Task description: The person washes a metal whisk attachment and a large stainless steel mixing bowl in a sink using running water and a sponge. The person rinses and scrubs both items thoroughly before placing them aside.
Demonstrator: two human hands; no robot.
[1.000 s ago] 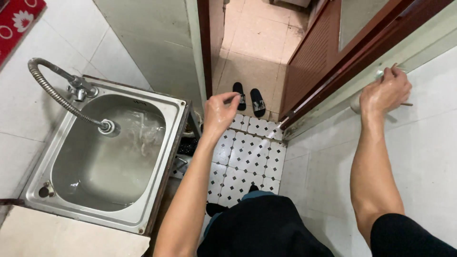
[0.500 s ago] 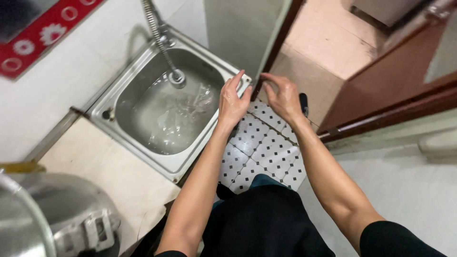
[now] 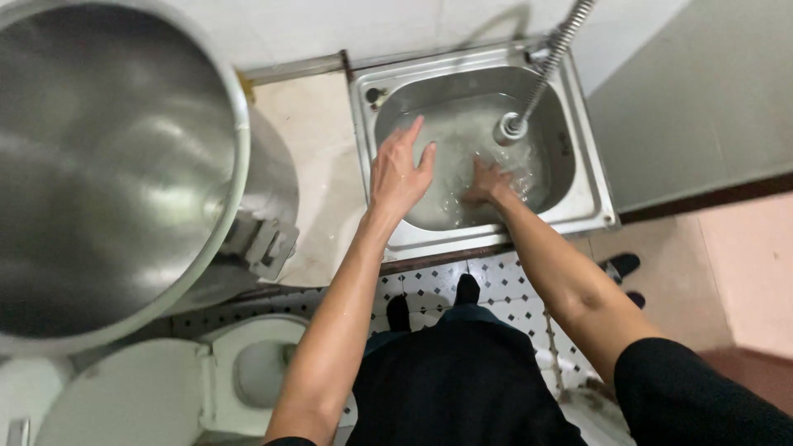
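Note:
A steel sink [image 3: 588, 169] holds water, and a flexible metal tap hose [image 3: 545, 70] hangs over it with its head above the basin. My left hand [image 3: 400, 169] hovers flat over the left side of the basin, fingers spread, holding nothing. My right hand [image 3: 489, 183] is down in the water under the tap head, partly blurred by splashing; nothing shows in it.
A large steel pot [image 3: 107, 165] fills the left side on a pale counter [image 3: 310, 157]. A white toilet [image 3: 206, 384] sits at the bottom left. Black slippers [image 3: 621, 266] lie on the patterned tile floor [image 3: 512, 297]. A doorway threshold [image 3: 702, 198] runs at right.
My view has swung round over the sink. Both hands moved from the sink's edge into the basin, the right one going down into the water. The big pot has come close.

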